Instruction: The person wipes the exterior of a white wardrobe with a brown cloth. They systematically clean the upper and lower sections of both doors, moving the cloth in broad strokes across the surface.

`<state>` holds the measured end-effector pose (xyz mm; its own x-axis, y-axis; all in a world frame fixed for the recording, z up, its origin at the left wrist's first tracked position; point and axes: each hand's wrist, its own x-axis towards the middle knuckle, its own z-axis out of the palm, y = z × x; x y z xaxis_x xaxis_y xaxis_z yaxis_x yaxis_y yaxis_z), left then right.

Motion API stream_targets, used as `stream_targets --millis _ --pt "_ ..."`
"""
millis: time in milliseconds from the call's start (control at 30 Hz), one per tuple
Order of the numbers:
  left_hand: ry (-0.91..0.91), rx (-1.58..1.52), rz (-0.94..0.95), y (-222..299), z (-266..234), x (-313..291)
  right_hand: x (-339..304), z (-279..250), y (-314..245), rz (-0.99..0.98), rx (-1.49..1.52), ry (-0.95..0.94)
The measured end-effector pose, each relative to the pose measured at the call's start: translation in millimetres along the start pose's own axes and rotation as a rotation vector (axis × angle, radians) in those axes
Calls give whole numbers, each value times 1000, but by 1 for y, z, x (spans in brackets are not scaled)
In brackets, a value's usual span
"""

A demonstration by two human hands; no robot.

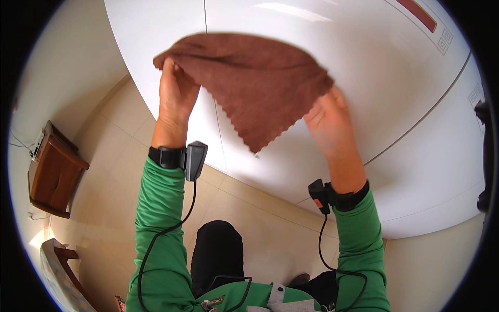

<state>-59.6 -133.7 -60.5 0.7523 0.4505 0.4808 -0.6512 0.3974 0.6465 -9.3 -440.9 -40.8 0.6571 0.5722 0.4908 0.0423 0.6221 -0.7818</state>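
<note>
A brown cloth (254,88) with zigzag-cut edges is stretched between my two hands, in front of a glossy white cabinet front (395,99). One pointed corner hangs down in the middle, and a fold runs across the upper part. My left hand (178,91) grips the cloth at its left end, thumb on the near side. At the right end my right hand (331,122) holds it, slightly blurred, with the fingertips partly behind the fabric. Whether the cloth touches the white surface I cannot tell.
A brown wooden nightstand (57,177) stands by the wall at left, with a bed corner (65,270) below it. Pale floor tiles (112,156) lie beneath. Black cables (150,249) run from the devices on both my wrists along my green sleeves.
</note>
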Motion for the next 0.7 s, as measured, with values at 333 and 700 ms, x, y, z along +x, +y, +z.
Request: stream_targets --millis 333,700 --pt "589 9 -947 -183 -125 -205 -187 -96 227 706 -569 223" --pt "62 647 -352 13 23 -99 -88 7 41 325 -454 122"
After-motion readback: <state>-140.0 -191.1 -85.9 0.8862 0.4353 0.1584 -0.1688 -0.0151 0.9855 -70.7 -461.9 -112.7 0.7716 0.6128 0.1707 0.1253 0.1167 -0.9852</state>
